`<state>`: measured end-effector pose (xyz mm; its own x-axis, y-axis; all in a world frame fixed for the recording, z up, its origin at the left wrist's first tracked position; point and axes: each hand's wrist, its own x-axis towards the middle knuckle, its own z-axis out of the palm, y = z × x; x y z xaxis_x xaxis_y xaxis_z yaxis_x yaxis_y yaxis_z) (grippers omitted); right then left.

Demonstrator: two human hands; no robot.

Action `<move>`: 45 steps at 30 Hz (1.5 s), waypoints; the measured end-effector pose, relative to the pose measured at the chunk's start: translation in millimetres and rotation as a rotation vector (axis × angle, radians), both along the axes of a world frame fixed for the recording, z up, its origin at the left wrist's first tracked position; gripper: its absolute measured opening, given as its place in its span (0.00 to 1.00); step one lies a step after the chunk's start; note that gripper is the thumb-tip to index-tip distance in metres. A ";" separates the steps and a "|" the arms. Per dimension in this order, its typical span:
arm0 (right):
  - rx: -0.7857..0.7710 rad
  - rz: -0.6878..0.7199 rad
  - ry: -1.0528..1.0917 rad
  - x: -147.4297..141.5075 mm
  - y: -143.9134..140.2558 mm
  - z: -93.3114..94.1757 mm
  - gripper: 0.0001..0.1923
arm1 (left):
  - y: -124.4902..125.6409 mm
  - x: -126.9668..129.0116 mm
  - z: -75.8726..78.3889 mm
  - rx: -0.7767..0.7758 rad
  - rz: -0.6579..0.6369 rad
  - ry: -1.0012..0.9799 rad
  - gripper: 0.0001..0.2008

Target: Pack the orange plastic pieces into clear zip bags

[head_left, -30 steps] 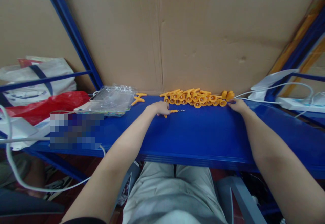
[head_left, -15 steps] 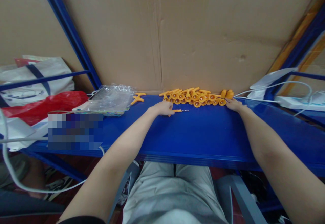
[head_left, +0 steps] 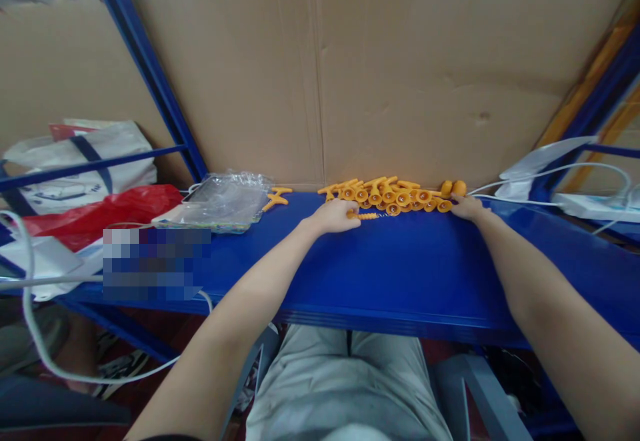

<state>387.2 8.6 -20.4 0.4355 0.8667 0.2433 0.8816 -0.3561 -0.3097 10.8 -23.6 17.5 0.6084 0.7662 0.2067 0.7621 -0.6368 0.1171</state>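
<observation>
Left hand has slid its pinched orange screw piece far toward the orange pile, joining it up, while right hand rests loosely curled, holding nothing, at the pile's right end.

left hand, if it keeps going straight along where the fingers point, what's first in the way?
The left hand points right along the blue shelf, over the orange corkscrew piece. Next in line is probably the front edge of the orange parts row; depth is unclear.

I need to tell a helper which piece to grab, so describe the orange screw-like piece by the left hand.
On the blue shelf, before the cardboard wall, lies a row of orange pieces. Nearer than it, at the left hand, lies the ribbed orange piece, alone, with a thin metal spiral tip.
</observation>
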 end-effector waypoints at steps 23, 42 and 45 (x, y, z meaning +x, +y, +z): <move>0.321 0.777 0.146 -113.0 -39.6 47.5 0.16 | 2.7 -11.1 6.3 0.166 0.245 -0.156 0.18; 0.458 0.945 -0.047 -135.2 -44.6 39.5 0.16 | 4.9 -7.1 1.3 0.267 0.145 -0.253 0.15; 0.454 0.977 -0.082 -133.6 -43.6 37.6 0.16 | 6.8 -7.9 -0.5 0.273 0.128 -0.252 0.14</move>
